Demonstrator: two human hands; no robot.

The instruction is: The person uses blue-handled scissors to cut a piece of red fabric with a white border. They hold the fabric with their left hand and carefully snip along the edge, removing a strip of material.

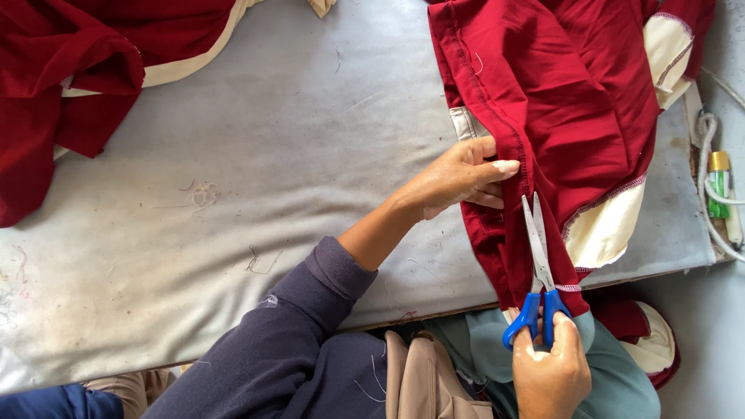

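Note:
A dark red garment with cream panels lies over the right part of the grey padded table and hangs past its front edge. My left hand pinches the garment's stitched seam, fingers pressed on the fabric edge. My right hand holds blue-handled scissors, blades nearly closed and pointing away from me along the seam, tips just below my left fingers.
Another pile of red and cream fabric covers the table's far left corner. A green lighter and a white cord lie at the right edge. Loose thread scraps dot the grey surface.

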